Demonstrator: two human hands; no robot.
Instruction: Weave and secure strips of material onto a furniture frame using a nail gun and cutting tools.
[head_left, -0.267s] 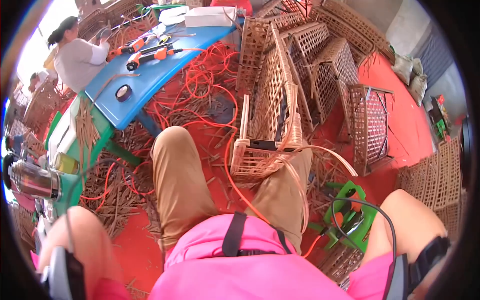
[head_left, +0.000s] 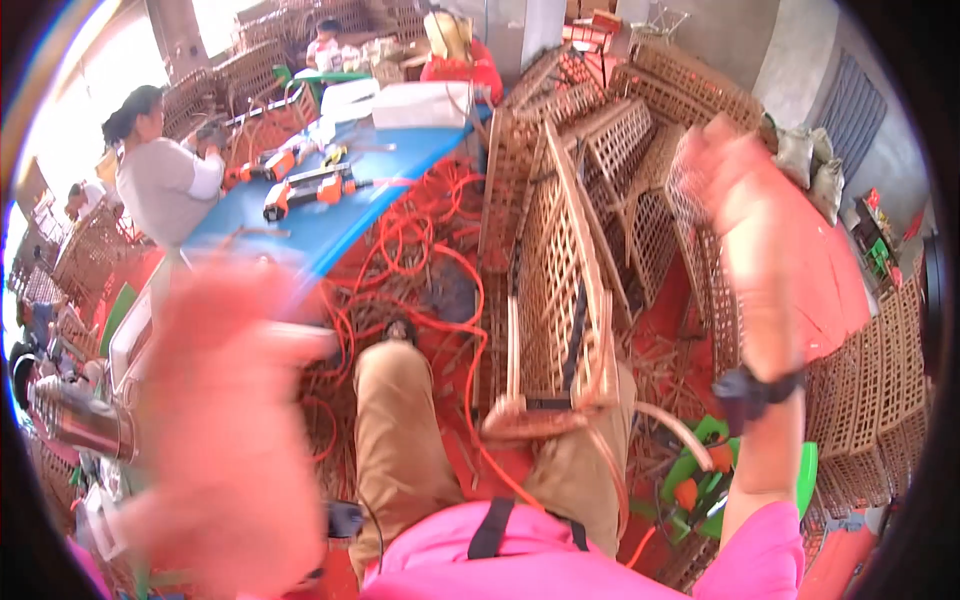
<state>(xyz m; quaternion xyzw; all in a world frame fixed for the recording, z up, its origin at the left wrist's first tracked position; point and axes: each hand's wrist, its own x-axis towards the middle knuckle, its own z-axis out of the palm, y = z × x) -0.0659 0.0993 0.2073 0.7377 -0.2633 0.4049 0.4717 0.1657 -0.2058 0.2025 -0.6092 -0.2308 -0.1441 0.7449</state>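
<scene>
A long woven rattan basket (head_left: 568, 300) leans against my right thigh, its narrow end toward me and loose strips trailing from that end. Neither hand touches it. My left hand (head_left: 225, 400) is raised close in front of the head on the left, beside the blue table; its fingers are smeared by motion, with a thumb-like shape toward the middle. My right hand (head_left: 725, 165) is lifted at the far right, in front of the stacked baskets, with a dark band (head_left: 758, 395) on the wrist. Blur hides how its fingers are held.
A blue table (head_left: 350, 215) at the left holds power tools (head_left: 305, 190) and a white box (head_left: 422, 105). Orange hose (head_left: 470, 370) winds over cane scraps. Woven baskets (head_left: 640, 150) pile up behind. A green stool (head_left: 690, 480) holding tools stands at the right; a co-worker (head_left: 165, 170) is far left.
Both hands have swung up from low at the sides into view. The view has tilted upward, showing more of the back of the room. The basket stays leaning by my right leg.
</scene>
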